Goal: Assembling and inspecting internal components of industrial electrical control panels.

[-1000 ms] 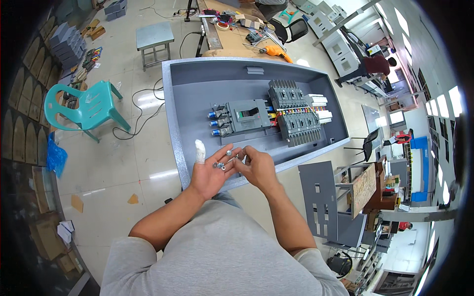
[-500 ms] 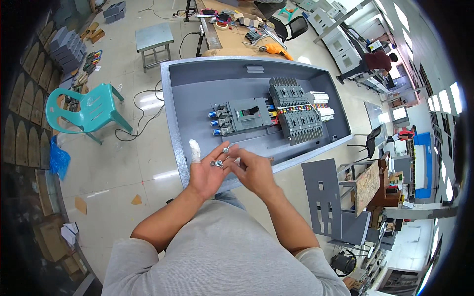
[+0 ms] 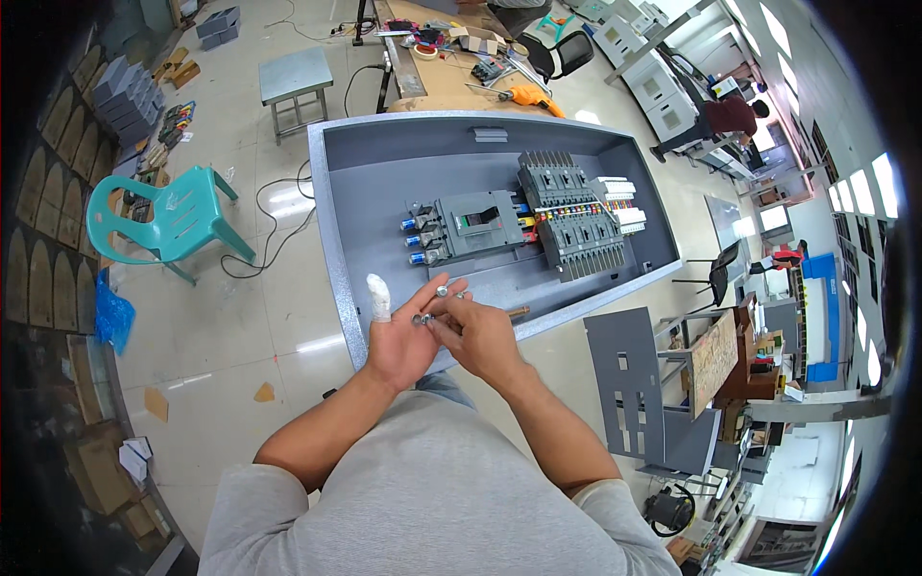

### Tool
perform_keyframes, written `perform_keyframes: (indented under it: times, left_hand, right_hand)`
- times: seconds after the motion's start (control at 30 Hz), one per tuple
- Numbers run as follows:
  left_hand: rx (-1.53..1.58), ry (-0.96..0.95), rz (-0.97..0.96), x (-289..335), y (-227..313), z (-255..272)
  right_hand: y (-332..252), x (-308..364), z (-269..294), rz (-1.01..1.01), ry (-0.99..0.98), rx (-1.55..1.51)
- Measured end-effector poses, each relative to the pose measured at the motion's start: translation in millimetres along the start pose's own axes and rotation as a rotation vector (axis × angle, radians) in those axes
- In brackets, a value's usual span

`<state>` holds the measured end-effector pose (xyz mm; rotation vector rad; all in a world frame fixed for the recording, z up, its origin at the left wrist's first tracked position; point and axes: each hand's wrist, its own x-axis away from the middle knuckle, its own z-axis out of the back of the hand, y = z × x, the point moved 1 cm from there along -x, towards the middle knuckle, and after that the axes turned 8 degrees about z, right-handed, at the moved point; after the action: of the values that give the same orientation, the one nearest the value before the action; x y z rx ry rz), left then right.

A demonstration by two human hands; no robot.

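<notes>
Palm up, my left hand [image 3: 400,355] cradles several small metal bolts [image 3: 419,319] near the base of its fingers. One more bolt [image 3: 442,291] lies by the fingertips. A white wrapping [image 3: 378,296] covers the left thumb, which sticks out to the side. Over that palm, my right hand [image 3: 488,340] has thumb and forefinger pinched at one of the bolts; its other fingers are partly hidden. Beyond both hands lies a grey metal cabinet box [image 3: 365,173] holding a large circuit breaker [image 3: 471,226] and a block of smaller breakers [image 3: 579,240] joined by coloured busbars.
A workbench [image 3: 432,82] with tools and an orange power tool [image 3: 533,96] stands behind the box. To the left are a green plastic chair [image 3: 173,211], a metal stool [image 3: 295,75] and a floor cable [image 3: 259,221]. At right stands a grey cut-out panel [image 3: 624,384]. A co-worker [image 3: 725,117] is far right.
My right hand has moved left and slightly down onto the left palm, its thumb and forefinger closing at a bolt. The left hand has stayed nearly in place.
</notes>
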<state>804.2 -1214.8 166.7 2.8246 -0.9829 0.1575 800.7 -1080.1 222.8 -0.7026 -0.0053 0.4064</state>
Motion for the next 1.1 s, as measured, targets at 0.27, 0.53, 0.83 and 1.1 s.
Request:
perform_keyframes:
  times: [0.27,0.53,0.83,1.1]
  left_hand:
    - [0.105,0.043,0.025,-1.2,1.7,1.5]
    - [0.034,-0.002,0.027,-2.6,0.5,0.9]
    - [0.105,-0.042,0.060,-2.0,3.2,2.6]
    - [0.132,-0.028,0.064,-1.0,1.4,-1.5]
  right_hand:
    - [19.6,-3.1,19.2,-0.382,0.072,-1.026]
    - [17.6,3.3,13.4,-0.168,-0.080,-0.708]
    - [9.9,7.8,6.1,0.104,0.097,-0.197]
    - [13.9,1.8,13.5,-0.269,0.012,-0.811]
